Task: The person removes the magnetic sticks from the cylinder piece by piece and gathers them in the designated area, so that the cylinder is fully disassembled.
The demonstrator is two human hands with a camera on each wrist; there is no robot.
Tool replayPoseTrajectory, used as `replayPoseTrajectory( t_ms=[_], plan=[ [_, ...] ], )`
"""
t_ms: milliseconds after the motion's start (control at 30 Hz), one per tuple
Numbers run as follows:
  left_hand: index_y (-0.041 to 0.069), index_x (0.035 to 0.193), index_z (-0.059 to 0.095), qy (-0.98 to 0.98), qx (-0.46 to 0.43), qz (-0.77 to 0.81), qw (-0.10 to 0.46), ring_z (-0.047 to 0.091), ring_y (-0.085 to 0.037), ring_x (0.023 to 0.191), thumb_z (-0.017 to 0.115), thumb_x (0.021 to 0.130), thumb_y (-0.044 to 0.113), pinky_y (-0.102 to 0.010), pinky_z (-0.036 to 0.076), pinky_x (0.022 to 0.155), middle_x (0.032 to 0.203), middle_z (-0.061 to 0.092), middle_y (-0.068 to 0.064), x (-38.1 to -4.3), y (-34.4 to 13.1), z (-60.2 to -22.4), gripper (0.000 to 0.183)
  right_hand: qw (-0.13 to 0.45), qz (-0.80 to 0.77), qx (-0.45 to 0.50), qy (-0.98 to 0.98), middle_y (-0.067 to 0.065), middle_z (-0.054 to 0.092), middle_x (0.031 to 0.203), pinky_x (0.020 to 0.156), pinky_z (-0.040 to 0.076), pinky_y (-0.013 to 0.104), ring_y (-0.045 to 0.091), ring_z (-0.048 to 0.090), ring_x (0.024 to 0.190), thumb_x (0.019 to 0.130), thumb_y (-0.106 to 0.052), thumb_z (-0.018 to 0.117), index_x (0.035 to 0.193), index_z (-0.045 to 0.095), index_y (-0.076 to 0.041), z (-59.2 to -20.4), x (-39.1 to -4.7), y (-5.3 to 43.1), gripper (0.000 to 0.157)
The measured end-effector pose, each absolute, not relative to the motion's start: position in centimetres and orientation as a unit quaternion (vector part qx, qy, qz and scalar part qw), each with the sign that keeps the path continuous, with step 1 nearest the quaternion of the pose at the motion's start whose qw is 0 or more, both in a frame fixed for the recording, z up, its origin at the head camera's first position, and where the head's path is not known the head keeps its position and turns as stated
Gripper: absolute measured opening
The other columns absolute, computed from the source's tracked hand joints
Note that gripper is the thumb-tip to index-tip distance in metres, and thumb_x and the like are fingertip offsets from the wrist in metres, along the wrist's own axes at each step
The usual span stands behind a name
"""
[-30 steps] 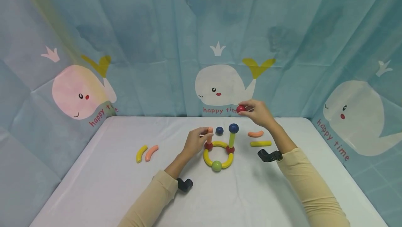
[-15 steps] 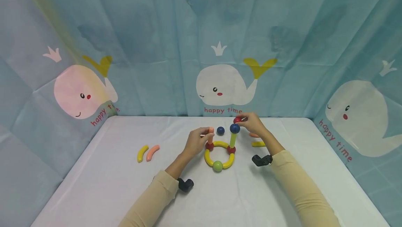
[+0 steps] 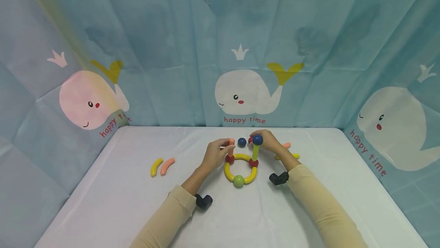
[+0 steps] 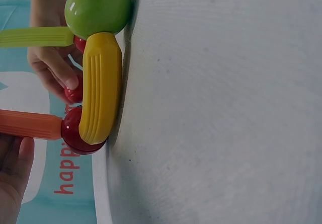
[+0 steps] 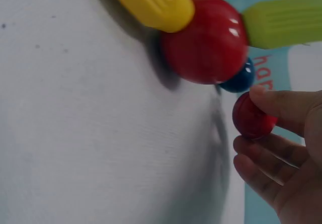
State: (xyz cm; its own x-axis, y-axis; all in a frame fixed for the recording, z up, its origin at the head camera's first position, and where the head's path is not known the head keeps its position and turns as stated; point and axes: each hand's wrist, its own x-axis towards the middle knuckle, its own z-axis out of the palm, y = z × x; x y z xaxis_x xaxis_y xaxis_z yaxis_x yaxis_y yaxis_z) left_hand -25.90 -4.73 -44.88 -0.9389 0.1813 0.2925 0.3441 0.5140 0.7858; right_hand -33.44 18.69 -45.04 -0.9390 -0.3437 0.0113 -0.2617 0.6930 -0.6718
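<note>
The right hand point(image 3: 269, 141) pinches a loose red ball point(image 5: 254, 116) between thumb and fingertips, at the far side of a ring of yellow curved pieces point(image 3: 227, 172). From the head view the ball sits just beside the loose blue ball point(image 3: 242, 142), on its right (partly hidden behind the top blue ball point(image 3: 258, 139)); whether it touches the tabletop point(image 3: 113, 206), I cannot tell.

The left hand point(image 3: 214, 154) grips an upright orange stick point(image 3: 231, 148) near its upper end, its thumb against the side. That stick stands in the left red joint ball point(image 3: 230, 160) of the ring, so the loose red ball lies beyond the stick and to the right of the left hand.

A light-green stick point(image 3: 256, 152) rises from the right red joint ball point(image 3: 253, 163) and carries the top blue ball, just in front of the right hand. A green ball point(image 3: 238, 181) joins the ring at its near side.

Well to the left lie a yellow arc point(image 3: 156, 167) and an orange arc point(image 3: 167, 166); a yellow bar point(image 3: 294, 156) and another orange piece point(image 3: 287, 145) lie partly covered by the right arm.
</note>
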Motion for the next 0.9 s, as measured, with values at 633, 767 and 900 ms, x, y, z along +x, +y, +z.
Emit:
replayPoseTrajectory(
  t_ms=[633, 767, 900],
  plan=[
    [0.003, 0.121, 0.067, -0.862, -0.157, -0.475, 0.082, 0.068, -0.024, 0.105, 0.065, 0.093, 0.026, -0.037, 0.056, 0.092, 0.105, 0.073, -0.009, -26.1, -4.8, -45.1, 0.036, 0.094, -0.294, -0.122, 0.943, 0.022, 0.061, 0.13, 0.106, 0.043, 0.054, 0.039, 0.052, 0.124, 0.086, -0.014, 0.073, 0.125, 0.063, -0.001, -44.7, -33.3, 16.4, 0.042],
    [0.003, 0.121, 0.067, -0.863, -0.159, -0.472, 0.083, 0.068, -0.024, 0.105, 0.065, 0.093, 0.026, -0.036, 0.056, 0.091, 0.106, 0.073, -0.008, -26.1, -4.9, -45.1, 0.037, 0.09, -0.293, -0.127, 0.943, 0.021, 0.06, 0.131, 0.106, 0.043, 0.055, 0.039, 0.052, 0.124, 0.086, -0.015, 0.073, 0.125, 0.063, -0.001, -45.0, -33.4, 16.7, 0.043],
    [0.003, 0.12, 0.067, -0.863, -0.162, -0.471, 0.087, 0.068, -0.024, 0.105, 0.065, 0.093, 0.026, -0.036, 0.057, 0.091, 0.106, 0.073, -0.009, -26.0, -4.9, -45.1, 0.036, 0.092, -0.294, -0.13, 0.942, 0.021, 0.062, 0.129, 0.107, 0.041, 0.056, 0.04, 0.052, 0.125, 0.086, -0.015, 0.073, 0.125, 0.063, -0.001, -45.1, -33.6, 16.9, 0.043]
  ],
)
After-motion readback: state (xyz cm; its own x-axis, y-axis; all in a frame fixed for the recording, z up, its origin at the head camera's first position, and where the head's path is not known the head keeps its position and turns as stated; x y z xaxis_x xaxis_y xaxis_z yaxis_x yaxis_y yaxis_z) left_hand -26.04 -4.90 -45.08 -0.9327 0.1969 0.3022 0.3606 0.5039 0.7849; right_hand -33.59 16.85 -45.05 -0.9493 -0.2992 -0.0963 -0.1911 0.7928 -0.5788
